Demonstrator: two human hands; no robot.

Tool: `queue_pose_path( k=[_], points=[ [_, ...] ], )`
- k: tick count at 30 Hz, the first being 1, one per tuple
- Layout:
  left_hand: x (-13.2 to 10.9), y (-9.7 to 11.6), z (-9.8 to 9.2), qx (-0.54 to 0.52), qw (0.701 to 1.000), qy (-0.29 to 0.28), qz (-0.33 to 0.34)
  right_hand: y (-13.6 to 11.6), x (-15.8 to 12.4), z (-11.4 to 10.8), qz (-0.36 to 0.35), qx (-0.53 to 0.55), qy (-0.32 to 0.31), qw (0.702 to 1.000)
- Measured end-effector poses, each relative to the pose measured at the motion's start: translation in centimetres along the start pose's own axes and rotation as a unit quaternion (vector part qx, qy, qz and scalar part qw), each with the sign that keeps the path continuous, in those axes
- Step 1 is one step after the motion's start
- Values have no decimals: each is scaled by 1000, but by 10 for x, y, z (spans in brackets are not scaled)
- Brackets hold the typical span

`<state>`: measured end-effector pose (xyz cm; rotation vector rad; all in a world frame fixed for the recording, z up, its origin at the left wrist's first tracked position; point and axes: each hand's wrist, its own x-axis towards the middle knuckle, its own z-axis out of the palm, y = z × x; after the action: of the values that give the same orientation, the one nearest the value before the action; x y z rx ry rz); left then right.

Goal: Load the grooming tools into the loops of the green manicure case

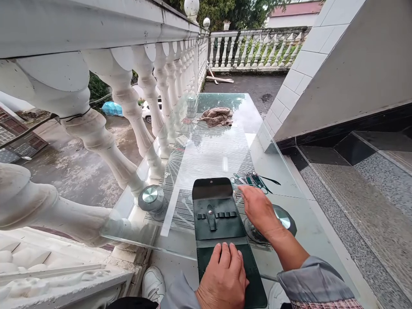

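Note:
A dark green manicure case (pixel 220 231) lies unfolded on the glass table, its row of elastic loops and small snapped strap facing up. My left hand (pixel 222 274) rests flat on the near panel, fingers stretched forward. To the right of the case, my right hand (pixel 259 209) hovers with its fingers loosely extended toward the case's upper right edge; nothing shows in it, though its fingertips are partly hidden. Just beyond that hand sits a small pile of manicure tools (pixel 254 178), with scissor-like handles and slim dark green pieces.
The glass tabletop (pixel 277 171) stands on round metal-capped supports (pixel 150 195). A crumpled brown cloth (pixel 217 116) lies at its far end, and a small card (pixel 182 140) lies at left. White balusters (pixel 119 146) line the left side; stone steps (pixel 354 193) rise at right.

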<state>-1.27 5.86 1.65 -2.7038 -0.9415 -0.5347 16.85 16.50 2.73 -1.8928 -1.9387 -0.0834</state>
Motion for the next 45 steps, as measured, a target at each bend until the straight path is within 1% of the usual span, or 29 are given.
queue_pose_path(
  k=[2,5,8,11,13,15,17,19,21,24,26,36,39,41,43,45],
  points=[
    [-1,0,1,-3,1000,2,0,6,4,2,2,-21,12,1000],
    [-2,0,3,-2,1000,-2,2,11,8,4,-3,-50,-6,999],
    [-2,0,3,1,1000,-4,-1,7,8,2,12,-71,-28,997],
    [-1,0,2,0,1000,-4,-2,-1,5,-4,15,-77,-45,996],
    [0,0,1,0,1000,-6,1,-6,3,-8,15,-57,-55,997],
    [0,0,0,1,1000,-15,4,-8,1,-11,21,-11,-54,998],
    [0,0,1,2,1000,-29,9,-8,0,-11,29,38,-34,998],
    [-1,0,1,1,999,-39,12,-7,-1,-9,22,55,-7,998],
    [-2,-1,1,-1,999,-34,11,-6,-4,-6,-1,38,4,999],
    [-3,-1,1,-2,1000,-18,5,-6,-9,0,-33,-1,-16,999],
    [-2,-1,1,-1,1000,-18,5,-6,-11,2,-42,-19,-29,999],
    [-1,-2,-1,5,1000,-26,12,3,-6,3,-32,-61,-33,997],
    [-2,-2,-1,10,999,-46,24,5,-7,-2,-34,-48,-27,998],
    [-3,-2,-1,11,998,-57,28,6,-8,-9,-32,-20,-14,999],
    [-3,-2,-2,9,998,-62,31,9,-7,-19,-16,23,11,1000],
    [-2,-3,-4,7,997,-64,31,13,-7,-34,11,73,49,996]
  ],
)
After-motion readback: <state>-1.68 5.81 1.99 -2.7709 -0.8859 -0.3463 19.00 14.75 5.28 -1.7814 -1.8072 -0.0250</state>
